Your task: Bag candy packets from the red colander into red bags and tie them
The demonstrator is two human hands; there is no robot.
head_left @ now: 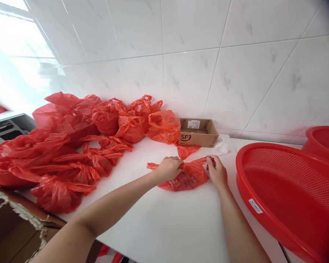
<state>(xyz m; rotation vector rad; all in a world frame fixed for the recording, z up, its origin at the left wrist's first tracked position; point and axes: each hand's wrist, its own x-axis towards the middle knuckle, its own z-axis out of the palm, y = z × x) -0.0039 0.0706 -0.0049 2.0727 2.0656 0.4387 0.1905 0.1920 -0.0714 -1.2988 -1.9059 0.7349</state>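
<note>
A red plastic bag [190, 179] lies on the white tabletop, with dark contents showing faintly through its thin film. My left hand [170, 169] is closed around the gathered upper part of the bag, and one handle end pokes out to its left. At the bag's right end, the fingers of my right hand [217, 171] pinch the other handle. Just behind stands a small open cardboard box [199, 139], with a piece of red plastic bag [186, 150] at its front. What the bag holds I cannot make out.
Many filled red bags [79, 160] crowd the left and back of the table [164, 223]. A large red plastic basket [263, 175] stands on the right, with another red basket [325, 140] behind it. Crumpled white plastic [222, 147] lies beside the box. A tiled wall closes off the back.
</note>
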